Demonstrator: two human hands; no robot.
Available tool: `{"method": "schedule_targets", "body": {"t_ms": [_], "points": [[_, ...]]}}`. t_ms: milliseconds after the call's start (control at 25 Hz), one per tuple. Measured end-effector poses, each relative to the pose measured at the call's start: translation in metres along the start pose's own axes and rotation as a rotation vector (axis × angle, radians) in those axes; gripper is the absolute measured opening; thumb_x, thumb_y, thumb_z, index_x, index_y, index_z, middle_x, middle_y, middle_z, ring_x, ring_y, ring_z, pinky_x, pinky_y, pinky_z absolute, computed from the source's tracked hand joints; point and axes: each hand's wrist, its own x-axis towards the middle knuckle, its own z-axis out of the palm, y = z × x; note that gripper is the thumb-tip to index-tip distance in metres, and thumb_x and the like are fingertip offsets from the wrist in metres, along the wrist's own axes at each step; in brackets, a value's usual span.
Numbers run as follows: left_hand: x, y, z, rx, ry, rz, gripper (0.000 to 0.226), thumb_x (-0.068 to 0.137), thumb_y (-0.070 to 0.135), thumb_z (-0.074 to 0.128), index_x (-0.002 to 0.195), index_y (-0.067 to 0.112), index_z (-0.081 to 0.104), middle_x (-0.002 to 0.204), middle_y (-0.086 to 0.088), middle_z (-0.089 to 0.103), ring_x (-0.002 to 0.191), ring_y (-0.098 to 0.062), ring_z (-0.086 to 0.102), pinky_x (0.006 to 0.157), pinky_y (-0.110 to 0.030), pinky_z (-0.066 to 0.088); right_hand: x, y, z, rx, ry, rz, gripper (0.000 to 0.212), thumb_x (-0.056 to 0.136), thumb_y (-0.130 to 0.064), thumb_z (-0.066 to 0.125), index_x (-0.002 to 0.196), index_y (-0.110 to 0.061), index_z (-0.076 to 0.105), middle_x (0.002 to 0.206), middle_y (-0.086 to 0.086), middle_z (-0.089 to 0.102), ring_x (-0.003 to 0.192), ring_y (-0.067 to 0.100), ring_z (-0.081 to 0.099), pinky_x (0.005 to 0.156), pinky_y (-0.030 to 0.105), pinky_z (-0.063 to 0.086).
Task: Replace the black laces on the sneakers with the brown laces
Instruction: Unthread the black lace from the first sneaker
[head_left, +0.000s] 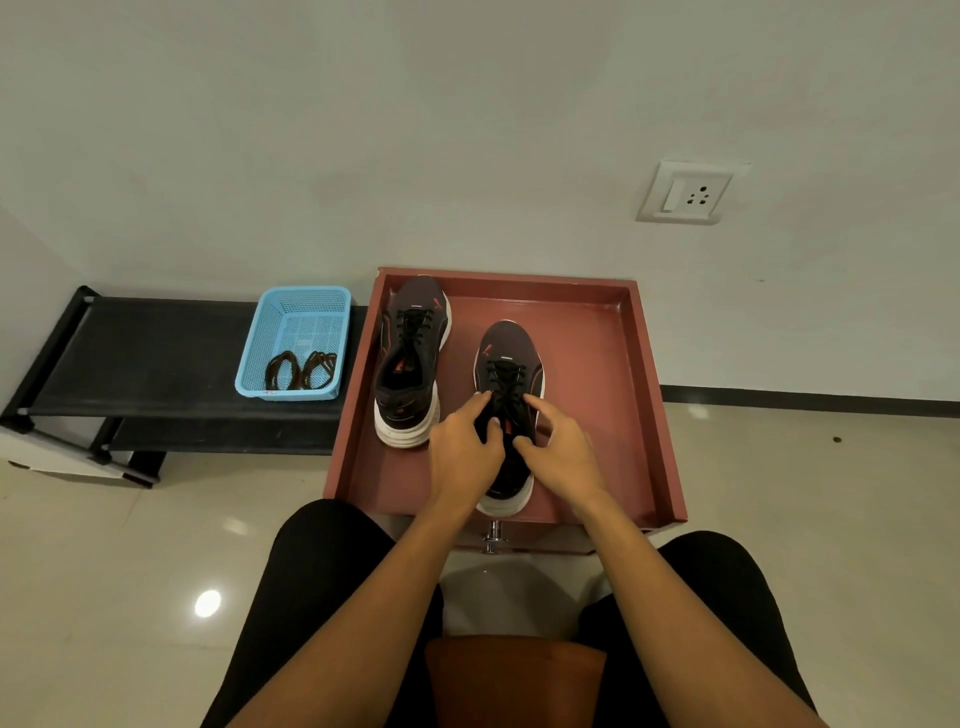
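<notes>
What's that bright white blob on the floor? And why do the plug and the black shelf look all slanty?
Head view: the blob is a light's glare on the glossy floor; head view too, the wide-angle lens slants the wall socket and black rack near the edges.

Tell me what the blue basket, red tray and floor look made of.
Blue basket: moulded plastic, judging by its perforated mesh walls and uniform colour. Red tray: probably painted wood or board with a matte finish. It has flat, square-edged walls, but metal can't be excluded. Floor: glossy polished tile, likely ceramic or stone, since it mirrors a lamp spot.
</notes>
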Motion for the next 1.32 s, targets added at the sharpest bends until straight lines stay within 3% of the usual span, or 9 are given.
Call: {"method": "schedule_targets", "body": {"t_ms": [200, 400, 520, 640, 800, 920, 1040, 1120, 1320], "points": [[0.008, 0.003, 0.001, -0.032, 0.019, 0.028, 0.041, 0.094, 0.011, 0.067, 0.135, 0.011, 0.066, 0.133, 0.000, 0.069, 0.124, -0.013, 0.063, 0.102, -0.014, 0.041, 0.008, -0.004, -0.004, -0.044, 0.027, -0.033, 0.058, 0.090, -0.013, 0.071, 0.146, -0.024, 0.060, 0.137, -0.004, 0.068, 0.127, 0.012, 0.064, 0.100, 0.025, 0.053], [0.017, 0.010, 0.005, -0.135, -0.048, -0.056, 0.050, 0.092, 0.007, 0.064, 0.141, 0.015, 0.060, 0.140, 0.005, 0.062, 0.129, -0.010, 0.055, 0.102, -0.016, 0.037, 0.019, -0.022, -0.015, -0.134, 0.088, -0.146, 0.042, 0.088, -0.015, 0.073, 0.129, -0.026, 0.071, 0.129, -0.010, 0.068, 0.117, 0.005, 0.063, 0.098, 0.022, 0.051], [0.022, 0.009, 0.011, -0.191, -0.060, -0.071, 0.050, 0.091, 0.009, 0.063, 0.139, 0.022, 0.058, 0.130, 0.014, 0.061, 0.123, -0.005, 0.056, 0.101, -0.017, 0.042, 0.037, -0.038, -0.026, -0.119, 0.065, -0.226, 0.033, 0.087, -0.012, 0.072, 0.115, -0.028, 0.077, 0.113, -0.015, 0.072, 0.099, 0.000, 0.067, 0.084, 0.015, 0.051], [0.024, 0.007, 0.020, -0.193, -0.081, -0.085, 0.057, 0.090, 0.011, 0.064, 0.144, 0.022, 0.052, 0.146, 0.010, 0.054, 0.138, -0.006, 0.047, 0.112, -0.022, 0.037, 0.046, -0.043, -0.027, -0.054, -0.027, -0.299, 0.033, 0.085, -0.001, 0.069, 0.104, -0.026, 0.079, 0.105, -0.012, 0.071, 0.087, 0.004, 0.069, 0.072, 0.015, 0.052], [0.030, -0.001, 0.025, -0.173, -0.134, -0.097, 0.063, 0.088, 0.028, 0.062, 0.148, 0.022, 0.046, 0.153, -0.001, 0.050, 0.147, -0.018, 0.043, 0.119, -0.047, 0.040, 0.049, -0.032, -0.026, -0.079, -0.147, -0.402, 0.033, 0.086, -0.003, 0.071, 0.105, -0.028, 0.080, 0.112, -0.011, 0.067, 0.098, 0.011, 0.066, 0.077, 0.026, 0.057], [0.032, -0.004, 0.018, -0.122, -0.173, -0.119, 0.068, 0.094, 0.025, 0.063, 0.157, 0.020, 0.038, 0.163, 0.001, 0.039, 0.153, -0.014, 0.033, 0.125, -0.040, 0.032, 0.052, -0.023, -0.033, -0.150, -0.172, -0.430, 0.025, 0.089, -0.017, 0.079, 0.109, -0.032, 0.080, 0.115, -0.013, 0.065, 0.105, 0.011, 0.065, 0.083, 0.029, 0.058], [0.035, -0.006, 0.011, -0.083, -0.184, -0.079, 0.067, 0.093, 0.023, 0.067, 0.155, 0.020, 0.041, 0.158, 0.008, 0.043, 0.148, -0.007, 0.038, 0.118, -0.029, 0.035, 0.057, -0.021, -0.030, -0.192, -0.149, -0.448, 0.019, 0.089, -0.030, 0.083, 0.107, -0.032, 0.082, 0.111, -0.014, 0.067, 0.102, 0.007, 0.066, 0.080, 0.023, 0.055], [0.036, -0.005, 0.007, -0.100, -0.197, -0.086, 0.064, 0.091, 0.021, 0.071, 0.151, 0.022, 0.047, 0.143, 0.016, 0.049, 0.134, -0.002, 0.047, 0.107, -0.023, 0.038, 0.061, -0.021, -0.026, -0.193, -0.128, -0.462, 0.016, 0.089, -0.030, 0.084, 0.105, -0.029, 0.083, 0.108, -0.013, 0.069, 0.095, 0.006, 0.068, 0.076, 0.018, 0.052], [0.033, -0.001, 0.006, -0.125, -0.192, -0.062, 0.059, 0.090, 0.019, 0.071, 0.145, 0.027, 0.052, 0.138, 0.016, 0.056, 0.127, -0.001, 0.052, 0.104, -0.023, 0.041, 0.064, -0.019, -0.032, -0.055, -0.087, -0.430, 0.013, 0.089, -0.023, 0.084, 0.102, -0.023, 0.084, 0.098, -0.010, 0.077, 0.089, 0.010, 0.073, 0.076, 0.022, 0.055]]}}
